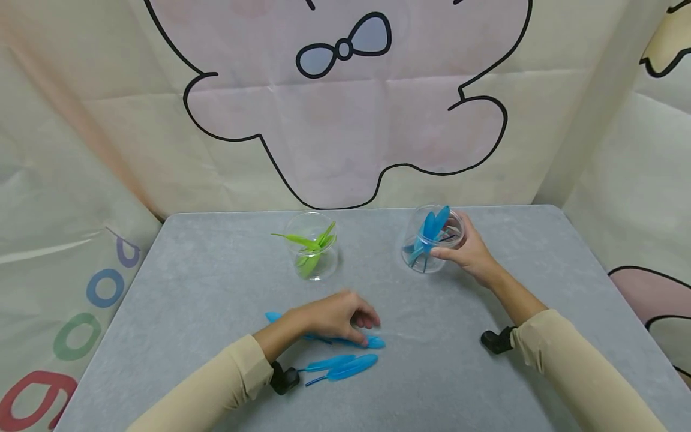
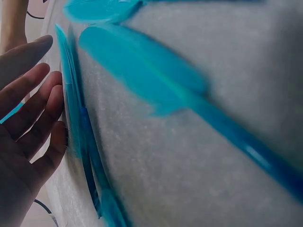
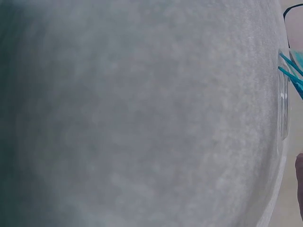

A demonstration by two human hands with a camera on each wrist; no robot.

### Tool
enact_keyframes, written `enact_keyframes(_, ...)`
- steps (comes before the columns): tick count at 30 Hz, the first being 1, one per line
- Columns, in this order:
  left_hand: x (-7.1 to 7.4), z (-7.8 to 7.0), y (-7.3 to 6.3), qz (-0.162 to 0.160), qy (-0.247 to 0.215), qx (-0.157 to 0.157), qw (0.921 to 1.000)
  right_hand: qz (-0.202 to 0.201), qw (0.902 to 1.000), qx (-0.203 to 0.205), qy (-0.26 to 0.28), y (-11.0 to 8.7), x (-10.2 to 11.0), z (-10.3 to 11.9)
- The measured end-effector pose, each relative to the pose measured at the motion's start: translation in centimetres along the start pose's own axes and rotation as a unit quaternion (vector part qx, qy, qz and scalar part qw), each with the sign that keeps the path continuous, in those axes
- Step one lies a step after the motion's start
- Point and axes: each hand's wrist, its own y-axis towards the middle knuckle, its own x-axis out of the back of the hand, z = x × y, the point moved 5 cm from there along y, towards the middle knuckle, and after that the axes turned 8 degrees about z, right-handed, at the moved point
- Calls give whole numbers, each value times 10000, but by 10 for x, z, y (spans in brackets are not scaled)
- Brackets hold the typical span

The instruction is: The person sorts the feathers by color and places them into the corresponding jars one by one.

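At the back right of the table, my right hand (image 1: 475,252) grips a clear cup (image 1: 408,247) by its right side. Blue feathers (image 1: 430,229) stand in this cup, some tips above its rim. My left hand (image 1: 337,315) is low over more blue feathers (image 1: 373,342) lying on the table. The left wrist view shows the left fingers (image 2: 40,111) relaxed and spread beside a feather (image 2: 71,90), not closed round it. Nearer the front lie other blue feathers (image 1: 353,367). In the right wrist view, only a fingertip and the cup's base show at the right edge.
A second clear cup (image 1: 297,227) with green feathers (image 1: 310,261) stands at the back, left of the held one. The grey table (image 1: 432,372) reaches back to a wall cloth (image 1: 335,132) with a cartoon drawing.
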Motion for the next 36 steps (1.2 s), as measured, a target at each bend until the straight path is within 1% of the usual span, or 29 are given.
enact_keyframes(2, -1, 0, -1, 9, 107, -15, 9999, 6, 10000, 21, 22, 0, 0, 0)
enact_keyframes(9, -4, 0, -4, 9, 177, 52, 9998, 63, 9998, 117, 170, -1, -2, 2)
enact_keyframes(19, -6, -1, -5, 20, 473, 73, 9989, 68, 10000, 68, 2, -2, -1, 4)
enact_keyframes(23, -6, -1, -5, 3, 511, 57, 9987, 59, 10000, 49, 3, -2, -1, 3)
enact_keyframes(29, -8, 0, -5, -16, 459, 129, 9989, 51, 10000, 28, -19, -2, -1, 2)
enact_keyframes(36, -8, -1, -5, -21, 533, 166, 9984, 46, 9999, -9, -97, -2, -1, 1)
